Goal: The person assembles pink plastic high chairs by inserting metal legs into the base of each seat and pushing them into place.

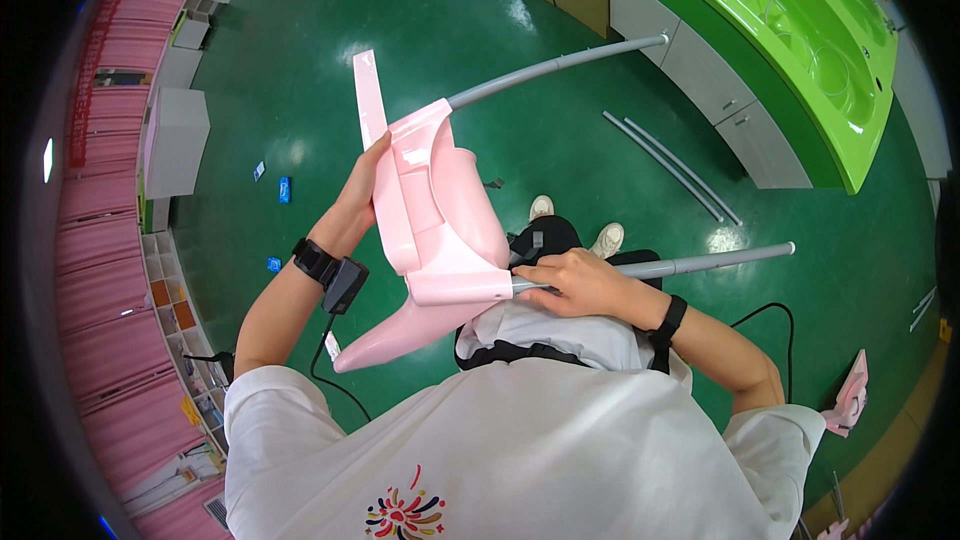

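1. Main item: pink shell (pixel 465 210), held up over the wearer's lap, white shirt (pixel 520 430) on its near side; approx. tilted, hollow side partly showing.
2. Done (judged): two grey tubes seated in shell sockets, i.e. far tube (pixel 560 64) and near tube (pixel 715 261), both projecting to R of shell, pale caps at free ends. Seating depth: can't tell.
3. Left (judged): two loose tubes (pixel 662 166) lie on floor, R of and beyond shell, unattached. Whether they belong w/ this item: n/a from view. Est. status: part-assembled.
4. L hand (pixel 358 185): at shell's L edge, thumb laid on its face, other fingers mostly hidden behind; grip closed on edge, spread of hidden fingers can't tell.
5. R hand (pixel 578 282): just R of shell, wrapped over near tube close to socket; fingers bent, approx. together, tube pinched btwn. fingers and thumb. Far fingertips partly obscured.
6. Surroundings: small blue packet (pixel 285 190) on floor, L of shell; pink part (pixel 850 400) on floor, well R of shell; lime-green basin unit (pixel 848 145) beyond shell, far R.
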A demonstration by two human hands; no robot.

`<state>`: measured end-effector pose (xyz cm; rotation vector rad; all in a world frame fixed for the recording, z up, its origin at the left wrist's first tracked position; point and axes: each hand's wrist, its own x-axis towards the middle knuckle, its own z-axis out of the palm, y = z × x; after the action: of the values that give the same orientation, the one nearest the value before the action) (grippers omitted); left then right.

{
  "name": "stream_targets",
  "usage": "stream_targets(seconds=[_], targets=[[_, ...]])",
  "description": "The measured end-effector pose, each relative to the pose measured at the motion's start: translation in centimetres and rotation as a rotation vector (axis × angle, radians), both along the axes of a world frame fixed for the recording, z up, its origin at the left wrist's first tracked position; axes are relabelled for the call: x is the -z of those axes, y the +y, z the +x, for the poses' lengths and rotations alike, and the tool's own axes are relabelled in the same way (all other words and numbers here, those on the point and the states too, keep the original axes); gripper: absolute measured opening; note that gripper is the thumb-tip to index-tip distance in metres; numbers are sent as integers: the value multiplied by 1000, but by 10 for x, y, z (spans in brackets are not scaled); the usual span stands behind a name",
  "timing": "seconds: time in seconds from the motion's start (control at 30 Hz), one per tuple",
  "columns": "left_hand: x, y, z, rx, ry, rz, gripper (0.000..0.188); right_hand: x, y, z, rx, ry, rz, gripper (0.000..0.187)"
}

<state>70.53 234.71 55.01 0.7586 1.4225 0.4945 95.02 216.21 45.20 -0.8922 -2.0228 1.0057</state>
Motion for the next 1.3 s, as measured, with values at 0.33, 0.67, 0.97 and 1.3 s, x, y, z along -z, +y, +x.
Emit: stream_targets(seconds=[0.33, 0.67, 0.97, 1.3], targets=[[3, 4, -3, -14, -8, 11, 46, 0, 4, -1, -8, 36, -33, 31], [16, 11, -11, -24, -22, -14, 46, 1, 16, -3, -17, 47, -103, 29], [26, 21, -17, -37, -64, -41, 46, 1, 30, -6, -17, 78, -200, 33], [23, 30, -21, -47, -20, -88, 46, -18, 44, -14, -72, 2, -444, 75]])
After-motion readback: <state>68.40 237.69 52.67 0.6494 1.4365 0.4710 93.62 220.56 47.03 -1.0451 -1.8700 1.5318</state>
